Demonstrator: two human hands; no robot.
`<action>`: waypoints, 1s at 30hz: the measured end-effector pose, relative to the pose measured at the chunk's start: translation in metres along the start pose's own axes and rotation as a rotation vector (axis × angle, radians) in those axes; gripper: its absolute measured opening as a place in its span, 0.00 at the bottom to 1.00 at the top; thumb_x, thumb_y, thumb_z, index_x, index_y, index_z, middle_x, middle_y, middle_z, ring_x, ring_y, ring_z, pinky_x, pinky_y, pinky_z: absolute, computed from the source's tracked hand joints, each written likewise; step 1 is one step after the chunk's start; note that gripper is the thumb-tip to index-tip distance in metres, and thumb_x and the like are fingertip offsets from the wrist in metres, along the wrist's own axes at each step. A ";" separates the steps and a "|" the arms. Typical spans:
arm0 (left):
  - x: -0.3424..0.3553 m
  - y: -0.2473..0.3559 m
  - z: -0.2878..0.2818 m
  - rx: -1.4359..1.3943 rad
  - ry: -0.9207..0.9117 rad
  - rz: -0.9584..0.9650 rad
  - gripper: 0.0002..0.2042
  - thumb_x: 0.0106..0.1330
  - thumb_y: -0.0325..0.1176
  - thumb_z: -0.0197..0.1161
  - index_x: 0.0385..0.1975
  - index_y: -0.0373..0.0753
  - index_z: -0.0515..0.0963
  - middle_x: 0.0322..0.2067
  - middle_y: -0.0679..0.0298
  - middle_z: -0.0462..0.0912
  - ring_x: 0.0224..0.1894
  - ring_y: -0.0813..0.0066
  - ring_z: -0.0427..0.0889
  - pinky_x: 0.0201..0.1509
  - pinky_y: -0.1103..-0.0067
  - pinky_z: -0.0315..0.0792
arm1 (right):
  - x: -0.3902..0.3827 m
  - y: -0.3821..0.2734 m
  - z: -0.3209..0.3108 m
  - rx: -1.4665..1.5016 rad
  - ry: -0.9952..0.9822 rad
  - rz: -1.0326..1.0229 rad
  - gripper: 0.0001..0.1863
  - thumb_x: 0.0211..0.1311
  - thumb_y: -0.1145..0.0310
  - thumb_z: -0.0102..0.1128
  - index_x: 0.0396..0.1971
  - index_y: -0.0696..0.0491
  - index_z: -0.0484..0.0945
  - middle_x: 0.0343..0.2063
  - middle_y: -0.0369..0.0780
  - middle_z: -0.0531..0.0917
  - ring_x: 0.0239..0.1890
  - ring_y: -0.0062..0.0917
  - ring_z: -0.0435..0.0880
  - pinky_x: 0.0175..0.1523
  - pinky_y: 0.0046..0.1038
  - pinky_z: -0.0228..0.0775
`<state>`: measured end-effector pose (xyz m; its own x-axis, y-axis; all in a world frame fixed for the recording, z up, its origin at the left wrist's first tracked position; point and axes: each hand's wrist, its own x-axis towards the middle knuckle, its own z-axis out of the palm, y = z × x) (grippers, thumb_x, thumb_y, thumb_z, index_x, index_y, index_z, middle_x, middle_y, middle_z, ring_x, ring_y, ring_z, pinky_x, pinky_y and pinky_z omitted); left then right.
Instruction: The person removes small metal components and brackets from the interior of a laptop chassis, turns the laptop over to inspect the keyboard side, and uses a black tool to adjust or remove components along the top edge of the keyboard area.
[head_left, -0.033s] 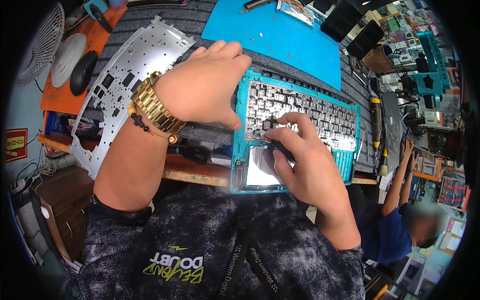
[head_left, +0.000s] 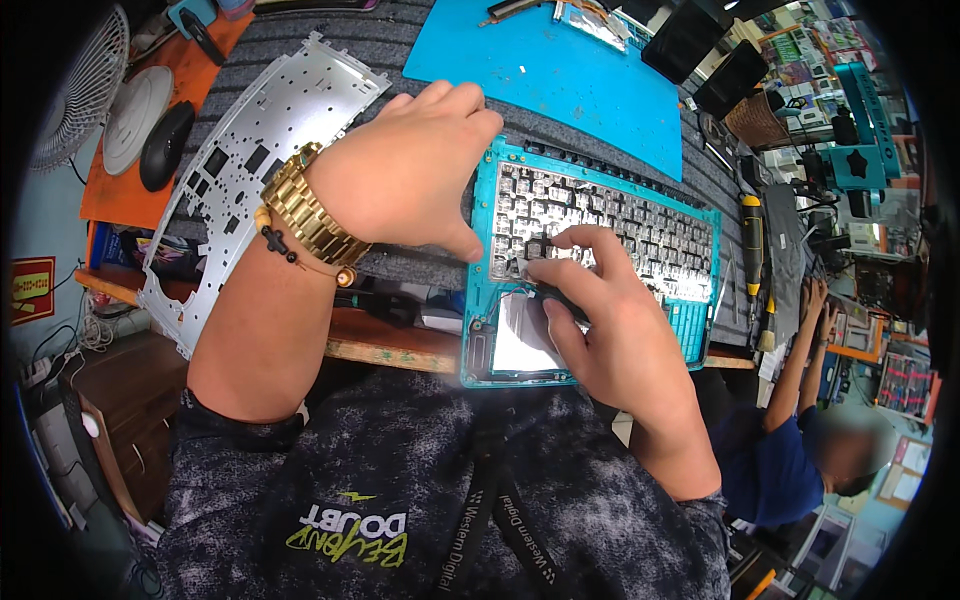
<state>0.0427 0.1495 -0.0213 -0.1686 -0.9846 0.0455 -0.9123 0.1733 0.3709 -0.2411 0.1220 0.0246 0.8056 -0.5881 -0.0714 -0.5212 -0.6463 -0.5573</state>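
Note:
A teal laptop housing (head_left: 695,330), with an exposed keyboard back (head_left: 650,250) and a pale touchpad area, lies tilted on a striped grey mat. My left hand (head_left: 410,175) rests palm down at its left edge, thumb apart and near the rim, wearing a gold watch. My right hand (head_left: 615,330) is bent over the lower-left keyboard area, fingers curled on a small dark tool (head_left: 560,300), mostly hidden. A perforated silver metal plate (head_left: 265,100) lies left of the housing, partly under my left arm.
A blue mat (head_left: 540,90) lies behind. A fan (head_left: 80,90) and black mouse (head_left: 167,147) stand left. Screwdriver (head_left: 751,245), brush (head_left: 768,320) and dark boxes (head_left: 680,45) are right. Another person (head_left: 775,465) reaches toward the bench at far right.

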 end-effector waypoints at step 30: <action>-0.001 0.005 -0.005 0.001 -0.034 -0.001 0.57 0.40 0.47 0.98 0.74 0.29 0.76 0.66 0.52 0.79 0.73 0.47 0.76 0.79 0.58 0.74 | -0.004 -0.008 0.018 -0.130 0.053 -0.027 0.19 0.69 0.76 0.72 0.60 0.57 0.90 0.66 0.53 0.87 0.52 0.53 0.94 0.56 0.48 0.89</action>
<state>0.0405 0.1516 -0.0151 -0.1803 -0.9835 0.0137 -0.9130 0.1725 0.3698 -0.2351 0.1385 0.0143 0.8053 -0.5927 -0.0120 -0.5347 -0.7175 -0.4464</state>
